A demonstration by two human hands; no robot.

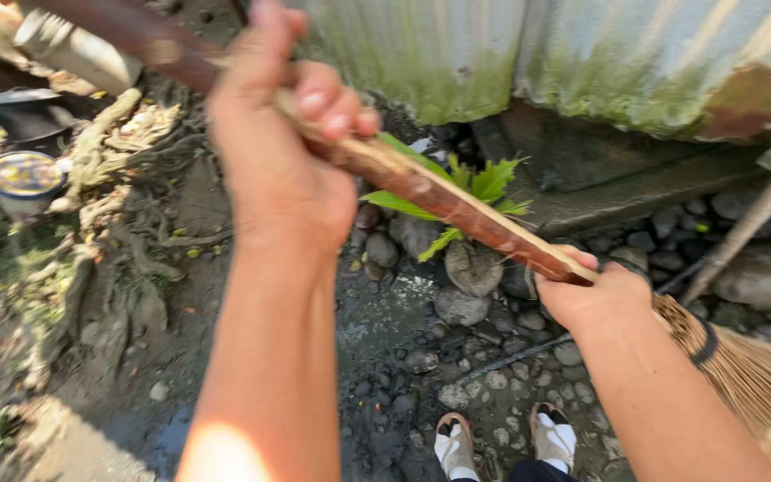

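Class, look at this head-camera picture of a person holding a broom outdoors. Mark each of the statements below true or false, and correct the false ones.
1. Both hands grip the broom handle. True.
2. The left hand holds the handle higher up than the right hand. True.
3. The broom bristles are blue plastic. False: they are tan, straw-like fibres.
4. The ground is smooth tile. False: it is wet dirt with stones.
5. A green plant grows near the metal wall. True.
6. The person is barefoot. False: sandals are on the feet.
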